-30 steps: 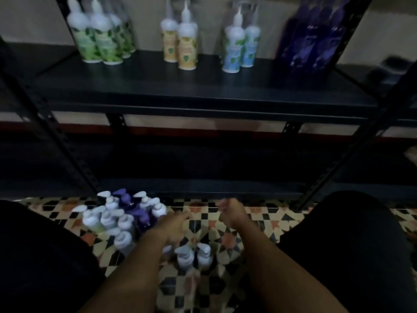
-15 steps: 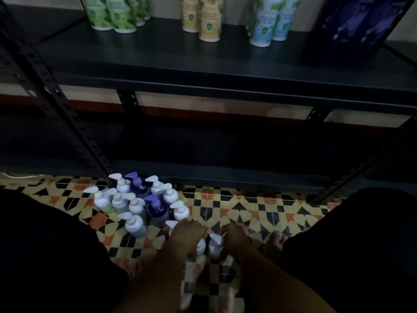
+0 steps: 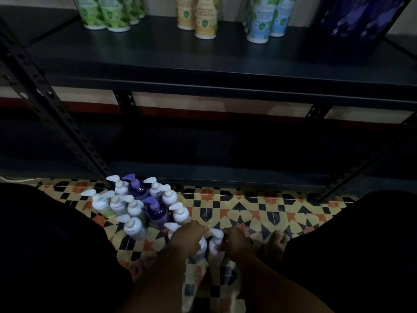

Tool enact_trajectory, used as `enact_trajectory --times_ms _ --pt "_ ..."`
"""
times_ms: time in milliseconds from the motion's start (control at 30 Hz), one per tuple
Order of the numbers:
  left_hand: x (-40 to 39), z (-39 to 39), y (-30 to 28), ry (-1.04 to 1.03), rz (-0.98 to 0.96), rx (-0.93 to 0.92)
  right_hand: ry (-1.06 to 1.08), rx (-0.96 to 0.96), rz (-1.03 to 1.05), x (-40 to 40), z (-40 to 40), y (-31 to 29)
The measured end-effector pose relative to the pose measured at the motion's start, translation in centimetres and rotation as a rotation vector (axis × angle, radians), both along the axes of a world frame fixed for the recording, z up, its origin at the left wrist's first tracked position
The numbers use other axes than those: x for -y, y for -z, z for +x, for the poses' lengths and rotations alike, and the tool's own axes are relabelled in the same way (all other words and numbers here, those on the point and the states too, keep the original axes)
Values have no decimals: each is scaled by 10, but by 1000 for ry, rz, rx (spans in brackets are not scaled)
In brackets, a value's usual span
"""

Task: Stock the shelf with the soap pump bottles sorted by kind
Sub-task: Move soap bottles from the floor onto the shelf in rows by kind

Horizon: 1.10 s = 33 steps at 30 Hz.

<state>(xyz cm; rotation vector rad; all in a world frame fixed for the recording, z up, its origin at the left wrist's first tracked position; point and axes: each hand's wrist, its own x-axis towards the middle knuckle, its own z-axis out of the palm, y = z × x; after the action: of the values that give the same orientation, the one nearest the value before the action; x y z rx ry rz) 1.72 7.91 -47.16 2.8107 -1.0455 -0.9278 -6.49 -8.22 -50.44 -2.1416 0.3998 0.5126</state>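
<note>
Head view, looking down past the person's knees at the patterned floor in dim light. Two white pump bottles stood upright side by side between the hands, well apart from the shelf above and beyond. The left hand was curled over the top and shoulder of the left bottle; the right hand lay against the side of the right bottle with fingers bent round it, though the darkness hid how firm that hold was. Each bottle's long axis ran vertically, and the right bottle's spout pointed left and slightly away. A cluster of floor bottles, white and purple, stood just to the far left. On the shelf, green bottles stood at the left, yellow bottles at the centre, light blue bottles to the right and a dark blue group farthest right. To lift well, each bottle was probably best gripped round the body rather than the pump head, kept upright, its label read before choosing a row, and then set down with the spout facing as its neighbours did.
</note>
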Motion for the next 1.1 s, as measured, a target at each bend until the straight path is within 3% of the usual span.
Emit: enact_trajectory --times_ms 167,333,533,700,1000,1100 --pt "-18 14 1 -240 -288 -134 217 31 195 5 2 -15" --pt "-26 32 -26 -443 -615 -207 348 126 361 13 8 -45" --pt "-16 35 -60 -802 -991 -427 614 254 615 20 19 -74" --pt "1 40 -79 -901 -1047 -494 677 312 615 21 26 -100" --pt "27 33 -79 -867 -1035 -332 730 275 713 8 30 -109" --pt "29 30 -77 -873 -1027 -263 730 223 647 8 34 -104"
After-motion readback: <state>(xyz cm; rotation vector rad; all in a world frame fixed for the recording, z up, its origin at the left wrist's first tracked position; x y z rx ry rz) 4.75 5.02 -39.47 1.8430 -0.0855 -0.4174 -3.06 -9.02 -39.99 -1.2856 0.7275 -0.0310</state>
